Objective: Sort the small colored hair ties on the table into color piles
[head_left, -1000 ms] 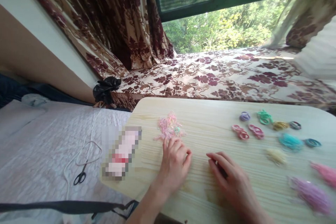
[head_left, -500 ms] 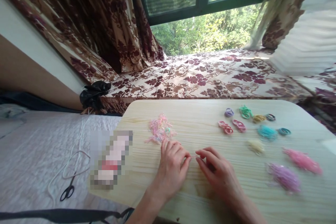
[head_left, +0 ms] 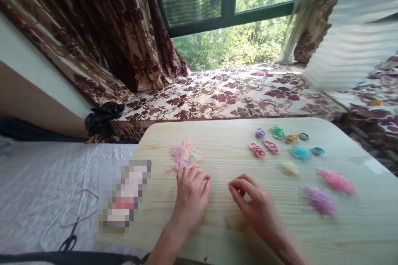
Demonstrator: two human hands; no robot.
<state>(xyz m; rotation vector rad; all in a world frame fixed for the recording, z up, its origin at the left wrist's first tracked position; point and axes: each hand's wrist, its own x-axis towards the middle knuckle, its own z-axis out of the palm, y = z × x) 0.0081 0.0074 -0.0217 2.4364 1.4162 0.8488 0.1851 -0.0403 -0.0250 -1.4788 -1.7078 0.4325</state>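
Observation:
My left hand (head_left: 192, 188) is at the near edge of a loose pile of pink elastic bands (head_left: 184, 153). Its fingers reach toward the pile, with the thumb apart from them and no held thing visible. My right hand (head_left: 253, 196) is over the middle of the table, thumb and forefinger pinched together. A thin pink elastic band (head_left: 224, 184) shows faintly at those fingertips; its full shape is too small and blurred to tell. Bare tabletop separates the hands.
On the pale wooden table (head_left: 217, 140), right side, lie small coloured hair ties, a turquoise bunch (head_left: 300, 153), a pink bundle (head_left: 337, 181) and a purple bundle (head_left: 319, 200). A pixelated item (head_left: 126, 196) lies left. Scissors (head_left: 69, 241) rest on the bed.
A thin pink strand stretched between both hands earlier; now my left hand has moved left, away from my right hand, and its thumb has parted. The view has shifted slightly right.

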